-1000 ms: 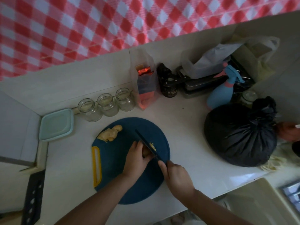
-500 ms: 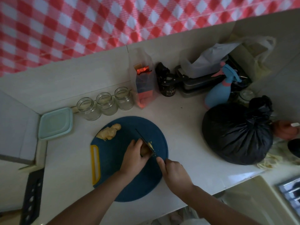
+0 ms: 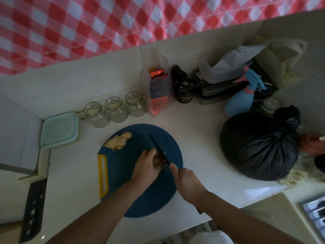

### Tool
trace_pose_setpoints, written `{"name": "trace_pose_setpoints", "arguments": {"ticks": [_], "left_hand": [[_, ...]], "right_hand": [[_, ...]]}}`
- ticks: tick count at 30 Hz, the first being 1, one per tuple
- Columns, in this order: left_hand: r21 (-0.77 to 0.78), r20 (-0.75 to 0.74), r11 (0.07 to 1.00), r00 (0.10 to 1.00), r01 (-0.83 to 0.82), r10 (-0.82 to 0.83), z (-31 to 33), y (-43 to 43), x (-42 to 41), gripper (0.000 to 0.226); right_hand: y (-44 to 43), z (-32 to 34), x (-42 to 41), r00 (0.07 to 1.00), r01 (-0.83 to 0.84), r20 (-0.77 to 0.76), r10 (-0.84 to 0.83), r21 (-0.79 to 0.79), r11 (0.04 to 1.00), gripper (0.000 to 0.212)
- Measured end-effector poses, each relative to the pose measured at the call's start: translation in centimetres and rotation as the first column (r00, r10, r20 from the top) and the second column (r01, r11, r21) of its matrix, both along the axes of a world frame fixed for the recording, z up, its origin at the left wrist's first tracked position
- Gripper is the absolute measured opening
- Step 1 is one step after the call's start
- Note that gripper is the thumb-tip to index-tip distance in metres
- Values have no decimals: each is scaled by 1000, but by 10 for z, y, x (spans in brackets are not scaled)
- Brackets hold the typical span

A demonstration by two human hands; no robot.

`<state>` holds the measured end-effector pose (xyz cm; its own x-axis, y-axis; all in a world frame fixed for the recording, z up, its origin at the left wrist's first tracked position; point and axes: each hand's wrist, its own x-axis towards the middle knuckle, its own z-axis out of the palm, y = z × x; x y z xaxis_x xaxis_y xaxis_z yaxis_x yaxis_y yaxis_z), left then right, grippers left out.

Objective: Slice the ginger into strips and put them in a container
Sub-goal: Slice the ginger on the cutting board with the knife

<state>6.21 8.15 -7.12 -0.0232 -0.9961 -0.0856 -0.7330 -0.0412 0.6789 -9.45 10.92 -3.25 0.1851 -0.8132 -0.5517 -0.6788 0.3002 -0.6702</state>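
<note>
A round dark blue cutting board [image 3: 126,175] with a yellow handle slot lies on the white counter. My left hand [image 3: 146,167] holds a small piece of ginger [image 3: 158,160] down near the board's middle. My right hand [image 3: 186,182] grips a dark knife [image 3: 158,147] whose blade lies against the ginger's right side, pointing away from me. A larger peeled ginger lump [image 3: 118,140] rests at the board's far left edge. A pale green lidded container [image 3: 59,129] sits left of the board.
Three glass jars [image 3: 114,109] stand behind the board. A tied black bag [image 3: 258,145] fills the right side, with a blue spray bottle [image 3: 241,101] and clutter behind it. A black cleaver [image 3: 32,210] lies at the left. Another person's hand [image 3: 312,144] shows at the far right.
The knife has shifted slightly along the ginger piece under my left hand as I cut. Both hands stay in the same spot on the board.
</note>
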Motion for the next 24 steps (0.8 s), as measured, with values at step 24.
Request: {"name": "trace_pose_setpoints", "arguments": {"ticks": [24], "left_hand": [[14, -65, 1000, 998, 26, -25, -6, 3, 10, 33]], "right_hand": [[-18, -18, 12, 994, 101, 26, -104, 84, 991, 55]]}}
